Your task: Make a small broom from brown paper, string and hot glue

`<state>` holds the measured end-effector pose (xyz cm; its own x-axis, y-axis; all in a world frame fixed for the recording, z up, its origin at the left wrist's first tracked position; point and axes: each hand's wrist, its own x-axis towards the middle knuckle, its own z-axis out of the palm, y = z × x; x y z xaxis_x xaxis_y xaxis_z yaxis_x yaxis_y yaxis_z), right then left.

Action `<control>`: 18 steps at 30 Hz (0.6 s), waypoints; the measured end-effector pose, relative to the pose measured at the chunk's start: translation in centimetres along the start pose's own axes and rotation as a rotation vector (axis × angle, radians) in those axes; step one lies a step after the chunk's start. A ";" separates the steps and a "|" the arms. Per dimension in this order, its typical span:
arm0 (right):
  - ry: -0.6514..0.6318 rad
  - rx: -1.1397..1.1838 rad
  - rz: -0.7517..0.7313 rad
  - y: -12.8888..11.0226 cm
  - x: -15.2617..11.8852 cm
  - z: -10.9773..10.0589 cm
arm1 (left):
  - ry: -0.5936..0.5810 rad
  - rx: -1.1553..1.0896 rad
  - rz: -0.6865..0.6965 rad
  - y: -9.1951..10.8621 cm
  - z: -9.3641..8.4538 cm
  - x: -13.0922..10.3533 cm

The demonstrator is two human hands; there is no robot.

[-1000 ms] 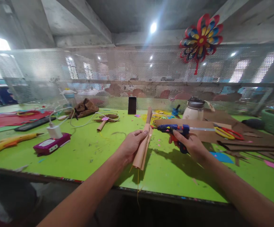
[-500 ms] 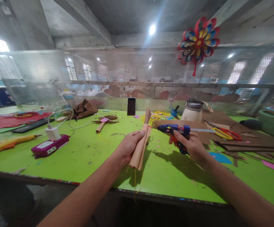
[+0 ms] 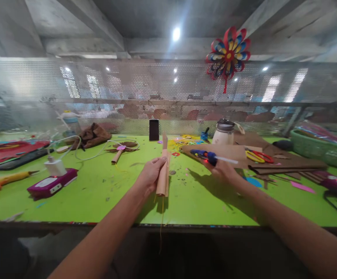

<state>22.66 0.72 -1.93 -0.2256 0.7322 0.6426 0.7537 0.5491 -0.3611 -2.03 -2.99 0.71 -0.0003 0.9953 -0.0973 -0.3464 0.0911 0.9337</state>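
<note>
My left hand (image 3: 150, 175) is closed round a rolled piece of brown paper (image 3: 162, 182), thumb on top. A loose flap stands along the roll's right side, and a thin yellow string (image 3: 162, 209) dangles from its near end. Off to the right, my right hand (image 3: 225, 171) grips a blue glue gun (image 3: 203, 155), its nozzle pointing left, away from the roll. A clear glue stick (image 3: 227, 159) sticks out of its back, and a small red light glows on it. The fingers round the handle are partly hidden. Brown paper sheets (image 3: 238, 152) lie just behind the gun.
Scissors (image 3: 258, 156) rest on brown paper at right, near a white jar (image 3: 223, 135) and green basket (image 3: 316, 149). A phone (image 3: 153, 130) stands upright at the back. At left are a purple power strip (image 3: 52, 184), a yellow glue gun (image 3: 7, 181) and a paper piece with a rolled handle (image 3: 117, 155).
My right hand has drawn the glue gun away from the paper roll and turned it. The roll stays in my left hand, now more upright. The view has swung right.
</note>
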 end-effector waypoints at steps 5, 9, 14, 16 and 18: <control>-0.208 -0.390 -0.360 1.7 1.7 -1.7 | 0.063 0.041 0.081 -0.4 -0.4 0.7; -0.301 -0.509 -0.447 2.3 2.6 -2.3 | 0.031 0.056 0.061 -1.1 -0.7 1.4; -0.258 -0.499 -0.371 0.7 3.8 -0.3 | 0.044 0.053 0.046 -0.9 -0.7 1.2; -0.193 -0.488 -0.301 -0.8 4.6 0.5 | 0.074 0.048 0.053 -0.6 -0.7 0.9; -0.102 -0.462 -0.226 -2.6 5.8 0.1 | 0.105 0.036 0.066 -0.3 -0.7 0.8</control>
<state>19.33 3.53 2.66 -0.4561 0.6641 0.5923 0.8676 0.4799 0.1300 -2.57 -2.30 0.09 -0.1205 0.9903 -0.0691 -0.3082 0.0289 0.9509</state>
